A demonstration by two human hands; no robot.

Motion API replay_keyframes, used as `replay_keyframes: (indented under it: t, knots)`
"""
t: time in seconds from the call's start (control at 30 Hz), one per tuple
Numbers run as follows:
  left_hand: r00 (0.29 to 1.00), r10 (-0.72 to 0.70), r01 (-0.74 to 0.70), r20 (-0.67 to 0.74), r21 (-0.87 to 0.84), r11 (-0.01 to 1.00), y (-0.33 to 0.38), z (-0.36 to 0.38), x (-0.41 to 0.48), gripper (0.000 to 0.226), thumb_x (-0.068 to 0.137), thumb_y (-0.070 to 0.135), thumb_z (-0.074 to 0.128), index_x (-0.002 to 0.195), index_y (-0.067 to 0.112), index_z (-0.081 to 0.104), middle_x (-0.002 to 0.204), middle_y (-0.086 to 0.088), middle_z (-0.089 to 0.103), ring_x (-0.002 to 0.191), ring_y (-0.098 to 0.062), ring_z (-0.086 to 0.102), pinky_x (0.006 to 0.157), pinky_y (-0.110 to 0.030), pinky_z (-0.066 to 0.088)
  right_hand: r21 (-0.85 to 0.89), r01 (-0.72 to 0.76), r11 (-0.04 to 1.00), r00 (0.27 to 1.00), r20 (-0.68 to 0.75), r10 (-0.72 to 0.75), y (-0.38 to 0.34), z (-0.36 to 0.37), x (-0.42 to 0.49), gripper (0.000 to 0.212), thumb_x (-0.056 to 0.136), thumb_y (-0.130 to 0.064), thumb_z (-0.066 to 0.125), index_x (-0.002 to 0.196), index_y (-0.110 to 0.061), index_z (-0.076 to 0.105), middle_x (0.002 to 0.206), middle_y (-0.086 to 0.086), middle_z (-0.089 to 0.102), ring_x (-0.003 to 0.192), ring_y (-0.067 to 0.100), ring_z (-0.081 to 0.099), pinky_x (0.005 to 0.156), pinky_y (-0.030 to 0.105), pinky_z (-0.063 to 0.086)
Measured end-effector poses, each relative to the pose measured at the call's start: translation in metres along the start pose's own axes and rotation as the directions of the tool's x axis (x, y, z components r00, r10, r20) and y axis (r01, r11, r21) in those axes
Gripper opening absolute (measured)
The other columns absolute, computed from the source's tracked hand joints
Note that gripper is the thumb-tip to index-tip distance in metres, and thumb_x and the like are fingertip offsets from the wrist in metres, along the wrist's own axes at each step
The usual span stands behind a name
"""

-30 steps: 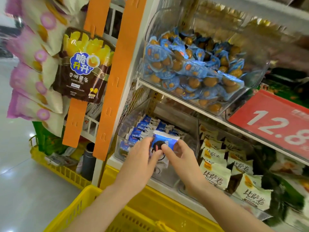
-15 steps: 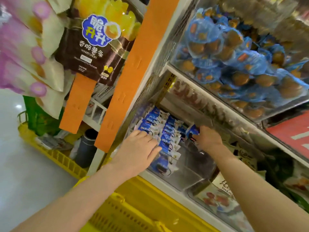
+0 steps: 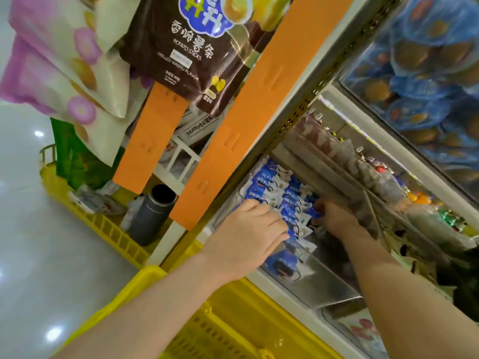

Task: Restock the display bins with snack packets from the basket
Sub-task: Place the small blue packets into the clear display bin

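Two hands are resting inside the bin [image 3: 334, 278], its front lying bare: left hand [image 3: 248, 237] pressing flat-fingered on blue packets [image 3: 269, 182], right hand [image 3: 337, 218] pinching one packet [image 3: 313, 213] in its fingers.

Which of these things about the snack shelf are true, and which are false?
1. The left hand rests with flat fingers on the blue packets. True.
2. The basket is red. False: it is yellow.
3. The right hand reaches up to the top shelf. False: it is down in the clear bin, at the blue packets.
4. A brown potato sticks bag hangs up on the left. True.
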State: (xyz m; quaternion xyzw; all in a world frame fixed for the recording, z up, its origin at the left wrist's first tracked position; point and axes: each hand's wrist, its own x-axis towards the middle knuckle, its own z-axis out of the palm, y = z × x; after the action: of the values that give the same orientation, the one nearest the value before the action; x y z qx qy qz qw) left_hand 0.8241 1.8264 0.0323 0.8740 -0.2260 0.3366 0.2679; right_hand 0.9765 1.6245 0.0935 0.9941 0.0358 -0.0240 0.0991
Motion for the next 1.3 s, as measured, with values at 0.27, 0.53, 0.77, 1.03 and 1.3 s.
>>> replay_keyframes:
  t: [0.27,0.53,0.77,1.03,1.3]
  knots:
    - [0.998,-0.029,0.030,0.053,-0.009,1.000,0.006,-0.005,-0.001,0.028,0.094,0.027,0.042,0.097,0.019,0.069,0.093,0.007,0.069,0.085,-0.010,0.061,0.086,-0.023,0.030,-0.036,0.010,0.999,0.999,-0.031,-0.011,0.001,-0.009,-0.013,0.032,0.090,-0.021,0.061,0.120,-0.011,0.056,0.122,0.011,0.059,0.109,0.026,0.056,0.093,0.039,0.047]
    - [0.966,-0.181,0.175,0.183,0.047,0.983,0.024,-0.015,0.000,0.037,0.099,0.029,0.026,0.115,0.022,0.058,0.114,0.006,0.061,0.109,-0.012,0.050,0.097,-0.023,0.016,0.365,0.297,0.882,0.924,-0.342,-0.170,-0.011,-0.019,-0.120,0.065,0.086,-0.061,0.019,0.118,-0.020,0.057,0.113,0.001,0.063,0.095,0.019,0.059,0.082,0.031,0.044]
    - [0.941,-0.264,0.257,0.211,0.059,0.965,0.058,-0.017,-0.024,0.046,0.099,0.027,0.034,0.145,0.019,0.027,0.153,0.003,0.023,0.142,-0.012,0.011,0.109,-0.022,-0.003,0.271,0.492,0.827,0.847,-0.370,-0.383,0.010,0.033,-0.211,0.060,0.091,-0.049,0.021,0.144,-0.024,0.031,0.135,-0.016,0.033,0.135,0.002,0.022,0.111,0.011,0.003]
    - [0.897,-0.240,0.291,0.372,-0.089,0.953,0.114,0.028,-0.108,0.032,0.098,0.022,0.037,0.130,0.021,0.046,0.125,0.003,0.050,0.116,-0.010,0.038,0.099,-0.023,0.023,0.420,0.503,0.755,0.864,-0.251,-0.436,0.018,0.148,-0.259,0.022,0.097,-0.025,0.047,0.108,-0.013,0.060,0.102,0.001,0.056,0.097,0.016,0.054,0.082,0.023,0.038]
    - [0.415,-0.418,0.606,0.808,0.097,0.789,0.088,0.100,-0.244,0.023,0.099,0.017,0.038,0.115,0.014,0.054,0.117,-0.006,0.056,0.100,-0.020,0.053,0.077,-0.027,0.039,0.497,0.136,0.857,0.816,0.435,-0.381,0.000,0.311,-0.284,0.037,0.100,-0.027,0.040,0.136,-0.018,0.038,0.136,0.004,0.042,0.121,0.020,0.047,0.094,0.028,0.040]
